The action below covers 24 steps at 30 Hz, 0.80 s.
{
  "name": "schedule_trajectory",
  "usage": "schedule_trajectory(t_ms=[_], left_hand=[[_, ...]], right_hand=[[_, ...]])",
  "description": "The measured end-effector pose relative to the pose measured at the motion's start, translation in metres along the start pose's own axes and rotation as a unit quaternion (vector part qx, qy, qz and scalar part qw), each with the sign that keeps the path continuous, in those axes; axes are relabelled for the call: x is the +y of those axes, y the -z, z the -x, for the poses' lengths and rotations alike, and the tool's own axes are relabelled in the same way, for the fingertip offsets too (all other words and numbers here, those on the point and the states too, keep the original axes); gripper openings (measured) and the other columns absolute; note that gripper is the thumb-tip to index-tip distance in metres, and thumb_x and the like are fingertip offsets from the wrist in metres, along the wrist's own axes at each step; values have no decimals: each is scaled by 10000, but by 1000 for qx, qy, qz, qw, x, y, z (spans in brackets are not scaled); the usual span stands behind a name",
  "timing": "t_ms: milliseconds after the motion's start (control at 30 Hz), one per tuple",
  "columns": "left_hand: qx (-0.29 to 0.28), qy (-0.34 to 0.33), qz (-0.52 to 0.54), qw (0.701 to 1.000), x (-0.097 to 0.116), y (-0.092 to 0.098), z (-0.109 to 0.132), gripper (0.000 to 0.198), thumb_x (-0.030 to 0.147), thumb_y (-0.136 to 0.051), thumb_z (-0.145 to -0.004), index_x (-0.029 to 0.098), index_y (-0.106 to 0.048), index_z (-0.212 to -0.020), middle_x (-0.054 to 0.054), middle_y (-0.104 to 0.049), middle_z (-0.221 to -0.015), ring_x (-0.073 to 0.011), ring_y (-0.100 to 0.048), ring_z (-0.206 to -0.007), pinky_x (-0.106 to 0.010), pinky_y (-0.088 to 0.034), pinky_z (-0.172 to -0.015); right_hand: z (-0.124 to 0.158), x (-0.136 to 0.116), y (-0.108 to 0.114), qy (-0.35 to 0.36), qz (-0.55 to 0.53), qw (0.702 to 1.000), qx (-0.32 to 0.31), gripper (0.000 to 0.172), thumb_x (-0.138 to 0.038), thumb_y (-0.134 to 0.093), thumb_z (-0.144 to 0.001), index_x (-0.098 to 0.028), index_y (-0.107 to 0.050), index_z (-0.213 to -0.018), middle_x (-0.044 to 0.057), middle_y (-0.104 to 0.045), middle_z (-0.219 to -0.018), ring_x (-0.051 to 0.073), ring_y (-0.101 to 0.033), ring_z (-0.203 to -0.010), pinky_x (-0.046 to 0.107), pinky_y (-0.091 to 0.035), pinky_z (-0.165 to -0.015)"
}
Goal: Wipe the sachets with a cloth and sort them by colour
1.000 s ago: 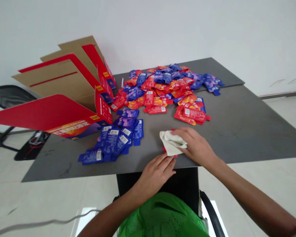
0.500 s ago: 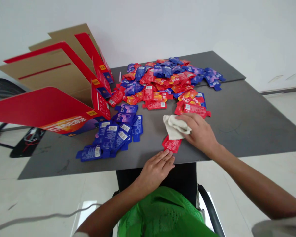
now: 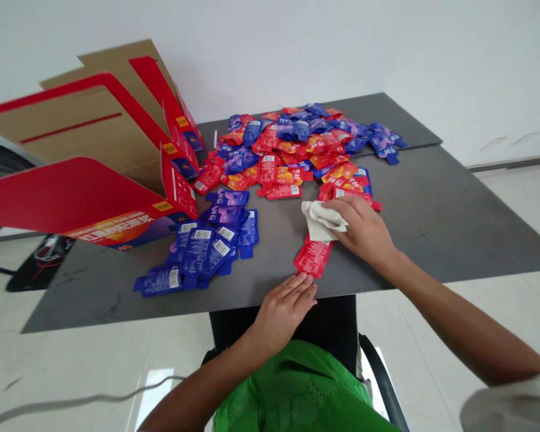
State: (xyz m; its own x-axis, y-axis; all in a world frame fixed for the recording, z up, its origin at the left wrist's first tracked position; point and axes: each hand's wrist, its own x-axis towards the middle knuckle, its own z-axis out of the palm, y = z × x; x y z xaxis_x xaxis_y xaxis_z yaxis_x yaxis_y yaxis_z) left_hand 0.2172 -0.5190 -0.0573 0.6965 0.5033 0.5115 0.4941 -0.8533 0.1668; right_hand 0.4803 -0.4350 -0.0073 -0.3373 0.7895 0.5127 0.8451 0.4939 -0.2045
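Observation:
A red pouch (image 3: 313, 258) lies flat near the front edge of the grey table (image 3: 432, 222). The fingertips of my left hand (image 3: 284, 309) rest on its near end, the fingers side by side and stretched out. Above the pouch's far end, my right hand (image 3: 364, 231) grips a folded white cloth (image 3: 321, 221), which covers that end. To the left lies a group of blue pouches (image 3: 198, 252), most with barcodes showing. Behind my right hand, more red pouches (image 3: 346, 177) lie at the near side of a mixed pile.
Open red cardboard boxes (image 3: 112, 222) stand at the left of the table, their flaps spread. The mixed heap of red and blue pouches (image 3: 292, 135) spreads over the back middle. A pale thin stick (image 3: 215, 139) lies beside the boxes. A wall is behind.
My right hand and the cloth have shifted away from me along the red pouch, and more of the pouch shows. My left hand remains on its near end. The view has turned slightly.

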Motion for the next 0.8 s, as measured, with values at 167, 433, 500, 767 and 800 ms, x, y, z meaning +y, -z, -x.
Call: schedule_trajectory(t_ms=[167,433,500,767,800], left_hand=[[-28,21,13,999,1,3,-1,216,237,-666,-1008,153,-714,-1202,-64,-812,-1110,-210,-773,-1054,-373,-626,-1031],[5,15,18,1000,1,-1,0,260,247,-653,-1018,130,-695,-1246,-76,-774,-1269,-190,-721,-1222,-346,-575,-1122],[7,17,19,1000,2,-2,1,261,242,-654,-1017,130,-692,-1250,-71,-772,-1277,-193,-715,-1233,-354,-567,-1135],[-28,45,38,998,2,1,0,265,248,-674,-1003,151,-694,-1249,-70,-797,-1179,-216,-750,-1139,-377,-599,-1082],[-25,40,38,998,2,0,0,272,246,-670,-1005,144,-688,-1256,-75,-788,-1216,-214,-738,-1172,-374,-591,-1097]], right_hand=[[37,-52,-11,106,-95,986,-91,426,-249,-590,-999,-258,-542,-1422,107,-665,-1340,263,-628,-1239,388,-554,-1004],[-7,23,-15,-2,9,998,-56,407,-236,-614,-960,-178,-608,-1362,173,-672,-1252,335,-646,-1143,492,-568,-967],[-7,15,-5,-4,5,1000,-9,448,-215,-594,-967,-191,-572,-1414,174,-657,-1283,333,-629,-1180,495,-550,-1004],[41,-45,-20,99,-101,985,-103,446,-217,-598,-979,-233,-547,-1422,128,-665,-1301,275,-629,-1209,416,-566,-985],[37,-36,-24,81,-92,987,-101,446,-218,-613,-971,-219,-553,-1413,138,-660,-1300,282,-626,-1213,425,-565,-994]])
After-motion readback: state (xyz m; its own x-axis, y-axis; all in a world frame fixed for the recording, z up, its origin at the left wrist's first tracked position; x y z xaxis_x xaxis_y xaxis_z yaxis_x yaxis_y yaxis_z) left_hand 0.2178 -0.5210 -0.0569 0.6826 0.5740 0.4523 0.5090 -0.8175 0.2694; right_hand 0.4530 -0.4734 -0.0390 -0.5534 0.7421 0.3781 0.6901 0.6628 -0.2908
